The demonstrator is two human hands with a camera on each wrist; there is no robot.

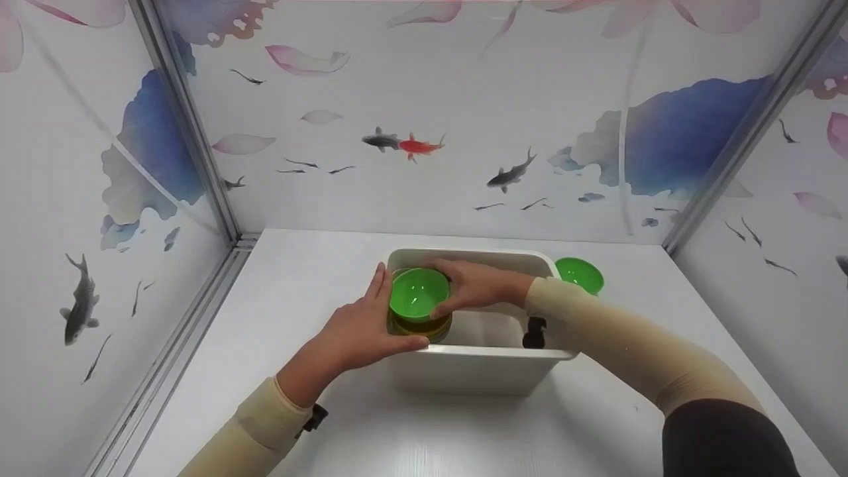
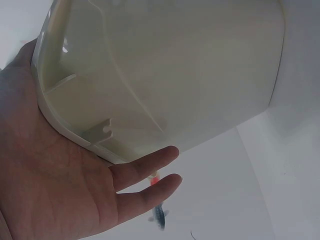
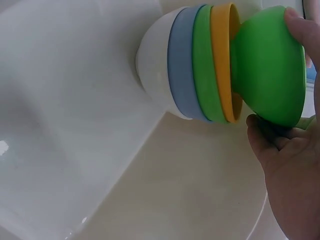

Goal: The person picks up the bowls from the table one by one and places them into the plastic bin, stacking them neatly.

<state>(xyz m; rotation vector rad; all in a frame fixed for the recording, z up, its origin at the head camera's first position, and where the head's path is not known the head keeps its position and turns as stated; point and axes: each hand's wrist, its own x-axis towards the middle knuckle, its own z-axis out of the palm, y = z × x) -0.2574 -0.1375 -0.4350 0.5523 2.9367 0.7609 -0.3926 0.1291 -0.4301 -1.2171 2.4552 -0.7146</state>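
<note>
A green bowl (image 1: pixel 419 291) is pinched at its rim by my right hand (image 1: pixel 483 285), inside the left end of a white bin (image 1: pixel 477 374). Under it, in the right wrist view, is a nested stack: an orange bowl (image 3: pixel 222 62), another green bowl (image 3: pixel 201 65), a blue bowl (image 3: pixel 182 62) and a white bowl (image 3: pixel 155 65). The held bowl's base is at the orange bowl's mouth; whether they touch I cannot tell. My left hand (image 1: pixel 354 334) rests against the bin's left corner, fingers extended along the outside and thumb along the front rim.
One more green bowl (image 1: pixel 580 273) stands on the white table (image 1: pixel 318 278) behind the bin's right end, partly hidden by the right forearm. Patterned panels (image 1: pixel 437 79) with fish and petals enclose the table at the back and both sides.
</note>
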